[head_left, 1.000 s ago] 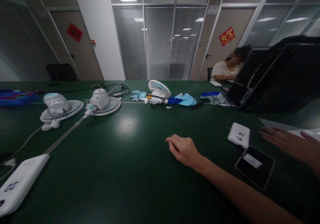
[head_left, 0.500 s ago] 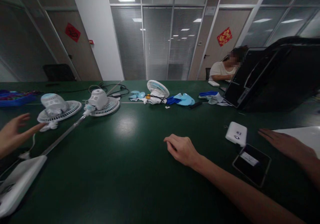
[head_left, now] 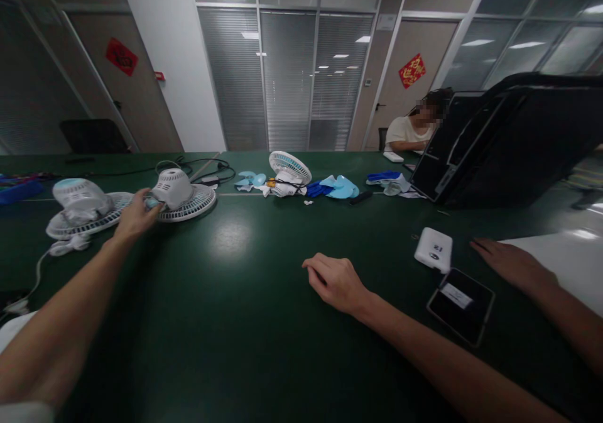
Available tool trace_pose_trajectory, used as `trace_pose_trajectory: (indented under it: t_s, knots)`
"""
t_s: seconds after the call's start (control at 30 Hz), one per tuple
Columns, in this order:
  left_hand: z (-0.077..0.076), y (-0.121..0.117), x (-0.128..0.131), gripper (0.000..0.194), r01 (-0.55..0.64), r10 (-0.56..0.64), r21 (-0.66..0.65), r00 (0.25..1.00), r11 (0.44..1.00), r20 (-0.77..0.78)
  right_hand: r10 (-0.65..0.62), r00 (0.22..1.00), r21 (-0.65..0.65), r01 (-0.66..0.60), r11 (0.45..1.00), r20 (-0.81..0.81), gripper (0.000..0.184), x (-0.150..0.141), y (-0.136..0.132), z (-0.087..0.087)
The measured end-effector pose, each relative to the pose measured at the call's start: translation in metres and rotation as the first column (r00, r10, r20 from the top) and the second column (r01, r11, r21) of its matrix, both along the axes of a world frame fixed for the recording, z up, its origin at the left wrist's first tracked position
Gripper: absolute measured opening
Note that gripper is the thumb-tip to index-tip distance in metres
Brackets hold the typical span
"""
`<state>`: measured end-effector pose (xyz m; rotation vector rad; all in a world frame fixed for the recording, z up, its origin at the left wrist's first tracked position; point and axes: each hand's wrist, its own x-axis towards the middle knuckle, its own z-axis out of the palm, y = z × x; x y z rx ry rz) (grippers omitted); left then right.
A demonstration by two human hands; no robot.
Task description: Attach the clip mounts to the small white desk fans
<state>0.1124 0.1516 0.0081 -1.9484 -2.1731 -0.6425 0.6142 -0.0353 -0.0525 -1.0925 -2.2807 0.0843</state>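
Observation:
On the left, my left hand (head_left: pixel 137 214) reaches out and its fingers are closed around the neck of a white electric fan (head_left: pixel 175 190). The fan's head lies grille-down on the green table (head_left: pixel 226 322); its pole is hidden behind my hand and forearm. Just left of it lies a second white fan (head_left: pixel 82 202), also grille-down, with a white cord by it. My right hand (head_left: pixel 335 280) rests on the table near the middle, its fingers curled in, with nothing visible in them.
A third fan (head_left: pixel 289 170) stands farther back among light blue fan blades (head_left: pixel 343 187) and blue gloves. To the right are a white power bank (head_left: pixel 434 249), a dark tablet-like device (head_left: pixel 461 303), another person's hand (head_left: pixel 516 269) and a large black case (head_left: pixel 513 140). A person sits behind it.
My left hand has moved forward and right from beside the nearer left fan and closed on the other fan's neck. My right hand stays in place. The view has shifted slightly.

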Motion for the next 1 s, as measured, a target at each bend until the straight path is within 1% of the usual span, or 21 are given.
trace_pose_trajectory:
  t_s: [0.07, 0.13, 0.23, 0.33, 0.43, 0.53, 0.63, 0.7, 0.77, 0.83, 0.9, 1.0]
  knots:
    - [-0.001, -0.009, 0.009, 0.062, 0.020, -0.020, -0.013, 1.000, 1.000, -0.006, 0.005, 1.000, 0.007, -0.005, 1.000, -0.005, 0.020, 0.000, -0.001, 0.000]
    - [-0.004, -0.019, 0.022, 0.061, 0.040, -0.040, -0.007, 0.999, 0.999, 0.006, 0.013, 1.000, 0.008, -0.013, 1.000, -0.009, 0.020, 0.000, -0.001, 0.001]
    - [-0.011, -0.035, 0.044, 0.057, 0.120, -0.121, 0.014, 0.992, 0.993, 0.031, 0.017, 1.000, 0.002, -0.017, 1.000, -0.009, 0.020, -0.001, -0.001, 0.001]
    - [-0.018, -0.053, 0.068, 0.050, 0.194, -0.194, -0.008, 0.981, 0.981, 0.031, 0.010, 1.000, -0.009, -0.010, 1.000, -0.005, 0.020, -0.003, -0.001, 0.001]
    - [-0.021, -0.078, 0.098, 0.047, 0.255, -0.251, -0.040, 0.964, 0.966, 0.086, 0.009, 1.000, -0.006, -0.009, 1.000, 0.002, 0.021, -0.004, -0.001, 0.000]
    - [-0.020, -0.112, 0.135, 0.041, 0.348, -0.338, -0.068, 0.932, 0.935, 0.132, 0.019, 1.000, 0.042, -0.020, 0.999, 0.015, 0.022, -0.004, -0.001, -0.001]
    - [-0.017, -0.148, 0.177, 0.037, 0.474, -0.446, -0.129, 0.873, 0.871, 0.199, 0.056, 0.998, 0.093, -0.057, 0.994, 0.015, 0.025, -0.004, -0.002, -0.001]
    - [-0.016, -0.169, 0.204, 0.034, 0.550, -0.519, -0.144, 0.830, 0.822, 0.203, 0.095, 0.995, 0.127, -0.096, 0.987, 0.012, 0.029, -0.005, -0.004, -0.002]
    - [-0.017, -0.187, 0.229, 0.029, 0.651, -0.622, -0.123, 0.755, 0.749, 0.208, 0.137, 0.991, 0.192, -0.136, 0.972, 0.012, 0.034, -0.007, -0.008, -0.003]
    - [-0.019, -0.200, 0.249, 0.029, 0.743, -0.712, -0.089, 0.663, 0.663, 0.232, 0.169, 0.985, 0.281, -0.172, 0.944, 0.034, 0.041, -0.008, -0.012, -0.004]
    - [-0.021, -0.208, 0.265, 0.028, 0.801, -0.764, -0.052, 0.587, 0.597, 0.269, 0.187, 0.980, 0.367, -0.196, 0.909, 0.061, 0.047, -0.007, -0.015, -0.005]
    - [-0.026, -0.213, 0.275, 0.025, 0.838, -0.788, 0.003, 0.512, 0.546, 0.342, 0.199, 0.971, 0.426, -0.237, 0.873, 0.132, 0.049, 0.001, -0.018, -0.003]
